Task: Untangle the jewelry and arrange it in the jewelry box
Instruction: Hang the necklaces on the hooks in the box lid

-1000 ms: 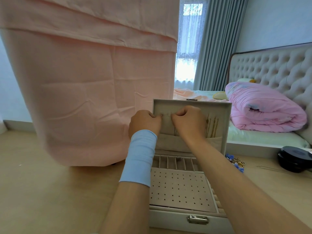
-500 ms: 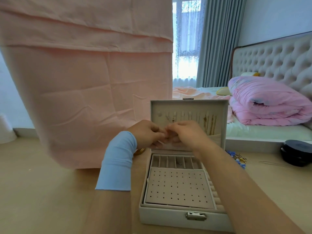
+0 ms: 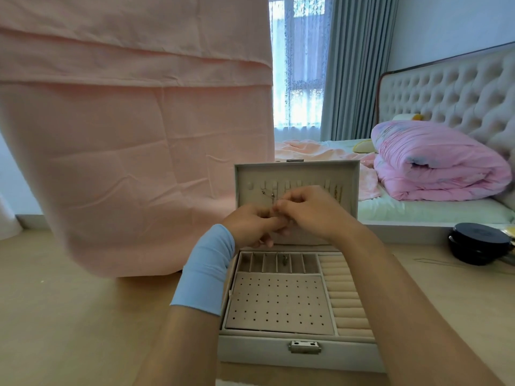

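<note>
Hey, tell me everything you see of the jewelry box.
The jewelry box is pale grey, leather-like outside, beige and velvety inside, standing open on the wooden surface with its lid upright. A metal clasp sits on the front wall. Inside are a row of narrow slots, a perforated panel and ring rolls at right. In the lid's right side hang gold chains. The right hand pinches a thin chain hung in the lid; the left hand meets it, grip unclear.

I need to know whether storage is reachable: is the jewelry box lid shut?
No, the jewelry box has its lid standing upright and open behind the left hand and right hand, with the compartments exposed.
</note>
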The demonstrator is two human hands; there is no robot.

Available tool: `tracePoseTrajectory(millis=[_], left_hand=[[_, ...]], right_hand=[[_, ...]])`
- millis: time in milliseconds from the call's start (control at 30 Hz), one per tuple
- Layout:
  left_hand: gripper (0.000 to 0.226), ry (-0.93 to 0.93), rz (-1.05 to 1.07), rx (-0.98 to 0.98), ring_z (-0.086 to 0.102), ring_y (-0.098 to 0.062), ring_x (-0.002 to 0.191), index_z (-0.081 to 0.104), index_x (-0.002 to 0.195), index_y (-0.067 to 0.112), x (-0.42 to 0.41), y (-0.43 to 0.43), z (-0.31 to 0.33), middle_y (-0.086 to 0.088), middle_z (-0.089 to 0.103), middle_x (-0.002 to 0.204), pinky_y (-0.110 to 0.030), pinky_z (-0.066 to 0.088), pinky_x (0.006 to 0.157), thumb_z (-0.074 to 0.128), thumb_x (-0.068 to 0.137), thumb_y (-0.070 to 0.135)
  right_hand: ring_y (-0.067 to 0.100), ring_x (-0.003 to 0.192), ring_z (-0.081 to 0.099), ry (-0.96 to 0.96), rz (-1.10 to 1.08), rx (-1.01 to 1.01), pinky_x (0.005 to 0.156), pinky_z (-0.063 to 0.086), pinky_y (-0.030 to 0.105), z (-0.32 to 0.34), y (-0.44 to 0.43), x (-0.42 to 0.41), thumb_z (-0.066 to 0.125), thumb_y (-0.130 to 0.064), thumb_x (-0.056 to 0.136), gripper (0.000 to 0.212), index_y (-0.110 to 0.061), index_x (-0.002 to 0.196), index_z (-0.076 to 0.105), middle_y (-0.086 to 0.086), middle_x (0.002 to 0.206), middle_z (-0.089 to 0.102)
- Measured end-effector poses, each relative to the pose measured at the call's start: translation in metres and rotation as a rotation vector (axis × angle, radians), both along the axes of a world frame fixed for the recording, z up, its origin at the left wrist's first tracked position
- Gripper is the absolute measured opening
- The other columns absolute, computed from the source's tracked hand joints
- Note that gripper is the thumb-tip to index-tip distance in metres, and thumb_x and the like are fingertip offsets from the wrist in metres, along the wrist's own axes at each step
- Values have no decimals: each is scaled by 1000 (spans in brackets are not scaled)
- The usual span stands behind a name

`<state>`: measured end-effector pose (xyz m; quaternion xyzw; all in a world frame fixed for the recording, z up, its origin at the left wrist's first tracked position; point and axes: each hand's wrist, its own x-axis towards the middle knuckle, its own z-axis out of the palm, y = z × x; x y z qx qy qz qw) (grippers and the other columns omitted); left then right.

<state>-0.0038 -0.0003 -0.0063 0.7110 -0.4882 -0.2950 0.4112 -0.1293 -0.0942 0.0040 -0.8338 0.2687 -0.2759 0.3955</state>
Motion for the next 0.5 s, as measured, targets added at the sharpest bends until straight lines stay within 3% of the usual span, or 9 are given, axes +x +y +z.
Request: tracePoseTrajectory(millis=[133, 267, 400, 500], left_hand=[[11, -57, 52, -14, 57, -7, 54, 70, 92, 15, 5, 4, 5, 5, 75, 83, -17, 43, 50, 63, 94, 24], [6, -113, 107, -84, 65, -8, 63, 74, 89, 21, 9, 5, 9, 6, 75, 84, -25, 52, 63, 68, 90, 22], [9, -184, 133, -126, 61, -10, 64, 75, 86, 25, 9, 9, 10, 1, 75, 87, -22, 53, 69, 69, 89, 19], [17, -246, 187, -125, 65, -16, 73, 73, 107, 21, 13, 12, 12, 6, 70, 97, -19, 50, 67, 64, 92, 23]], right_hand=[[6, 68, 56, 128, 14, 15, 67, 44, 25, -1, -6, -6, 56, -25, 99, 23, -23, 87, 75, -8, 78, 65], [16, 65, 54, 348, 159, 95, 61, 46, 31, -8, -1, -6, 58, -22, 93, 17, -14, 97, 72, 5, 74, 62], [10, 60, 57, 260, 135, 63, 61, 50, 27, -14, 3, 3, 68, -28, 94, 20, -12, 83, 74, 0, 70, 68], [7, 54, 57, 191, 62, 45, 60, 52, 27, -11, 4, 4, 65, -26, 97, 20, -17, 82, 74, -1, 74, 73]])
